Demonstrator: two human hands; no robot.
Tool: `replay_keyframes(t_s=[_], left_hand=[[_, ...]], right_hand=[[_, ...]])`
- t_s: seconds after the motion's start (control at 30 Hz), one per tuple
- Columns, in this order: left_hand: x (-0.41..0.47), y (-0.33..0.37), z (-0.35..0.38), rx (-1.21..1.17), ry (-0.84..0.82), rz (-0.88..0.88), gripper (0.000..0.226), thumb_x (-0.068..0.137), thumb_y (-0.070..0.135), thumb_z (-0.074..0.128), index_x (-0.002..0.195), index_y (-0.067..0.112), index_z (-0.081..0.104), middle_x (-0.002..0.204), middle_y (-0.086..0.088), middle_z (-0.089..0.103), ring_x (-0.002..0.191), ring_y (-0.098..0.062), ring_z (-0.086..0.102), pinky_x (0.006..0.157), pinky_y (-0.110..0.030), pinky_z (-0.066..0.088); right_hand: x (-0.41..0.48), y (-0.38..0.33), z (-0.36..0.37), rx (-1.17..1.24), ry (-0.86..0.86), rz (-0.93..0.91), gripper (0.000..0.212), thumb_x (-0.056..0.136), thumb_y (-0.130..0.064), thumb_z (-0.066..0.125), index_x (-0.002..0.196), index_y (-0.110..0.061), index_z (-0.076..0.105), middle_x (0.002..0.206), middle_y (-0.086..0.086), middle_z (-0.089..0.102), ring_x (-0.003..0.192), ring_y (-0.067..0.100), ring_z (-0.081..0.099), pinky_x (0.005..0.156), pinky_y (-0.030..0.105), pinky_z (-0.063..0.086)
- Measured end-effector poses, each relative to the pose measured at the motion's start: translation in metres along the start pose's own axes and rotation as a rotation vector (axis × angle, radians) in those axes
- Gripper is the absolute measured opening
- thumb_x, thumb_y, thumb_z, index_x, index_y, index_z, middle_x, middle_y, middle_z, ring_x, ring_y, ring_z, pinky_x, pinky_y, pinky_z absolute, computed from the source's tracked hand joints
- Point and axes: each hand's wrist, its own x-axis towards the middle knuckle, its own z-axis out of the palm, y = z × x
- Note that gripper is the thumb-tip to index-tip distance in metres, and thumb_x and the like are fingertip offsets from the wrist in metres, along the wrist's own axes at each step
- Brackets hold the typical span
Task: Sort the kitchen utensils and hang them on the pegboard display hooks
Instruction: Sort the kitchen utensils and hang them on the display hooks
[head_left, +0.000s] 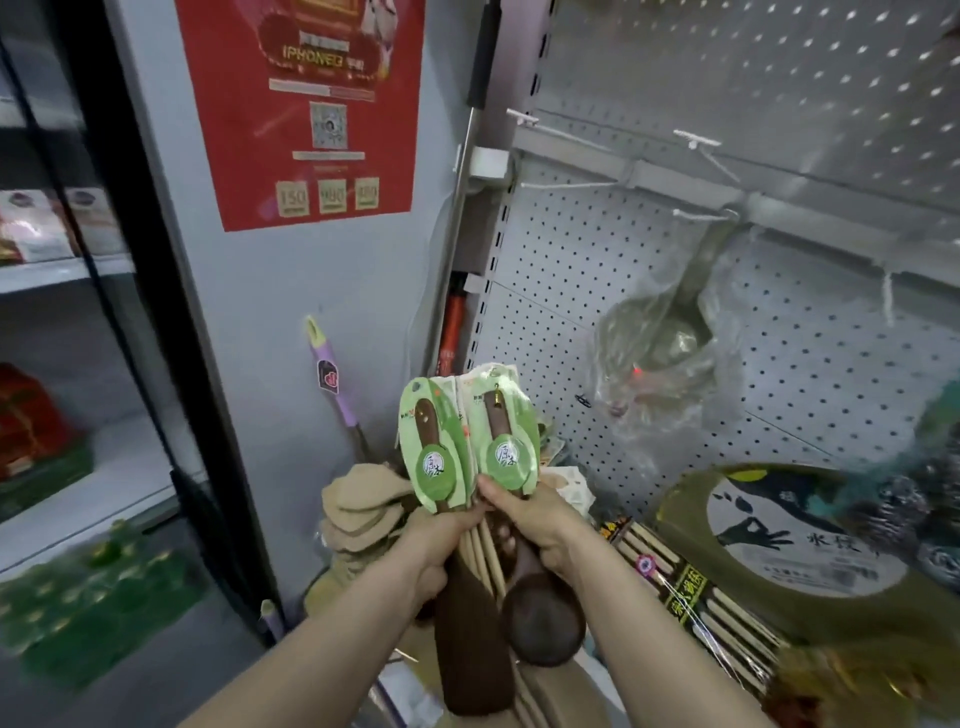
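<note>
Shop aisle, pale pegboard (571, 249) wall ahead. Nearest, left hand (439, 540) clenched round a dark wooden spatula (470, 639) and pale chopsticks (485, 561). Touching it, right hand (535, 525) grasping a dark wooden spoon (543, 629) just below its green card (506, 441). Farther off, bagged metal ladle (670, 338) hanging from a pegboard hook (727, 213). Red poster (306, 104) far left.

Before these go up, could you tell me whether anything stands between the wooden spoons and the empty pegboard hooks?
Nothing visible does. The wooden spoons, gripped by the left hand and right hand, sit below and left of the empty hooks with open air between. The bagged ladle hangs further right, off that path.
</note>
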Motion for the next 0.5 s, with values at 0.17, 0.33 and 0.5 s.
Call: replay_keyframes(t_s=[0.17,0.33,0.5], left_hand=[[0.048,0.024,0.027,0.001,-0.048,-0.073,0.026,0.083,0.006,0.071,0.109,0.004,0.067,0.102,-0.018,0.071,0.097,-0.032,0.066,0.087,-0.042,0.053],[0.085,0.034,0.048,-0.027,-0.013,-0.128,0.024,0.088,0.011,0.067,0.110,0.002,0.063,0.099,-0.018,0.069,0.087,-0.030,0.065,0.081,-0.039,0.053],[0.113,0.044,0.069,-0.030,-0.055,-0.206,0.015,0.093,0.011,0.061,0.106,0.006,0.061,0.081,-0.010,0.064,0.072,-0.024,0.060,0.063,-0.035,0.047]], right_hand=[[0.048,-0.019,-0.026,-0.044,0.039,0.011,0.035,0.084,-0.038,0.074,0.108,-0.013,0.067,0.089,0.000,0.072,0.069,0.007,0.067,0.059,0.022,0.056],[0.089,-0.029,-0.048,-0.109,0.072,0.045,0.032,0.085,-0.029,0.075,0.108,-0.008,0.068,0.095,0.007,0.072,0.071,0.009,0.068,0.069,0.028,0.059],[0.122,-0.039,-0.068,-0.295,0.127,0.046,0.026,0.082,-0.043,0.076,0.083,-0.021,0.062,0.072,-0.005,0.063,0.054,0.004,0.058,0.055,0.023,0.047]])
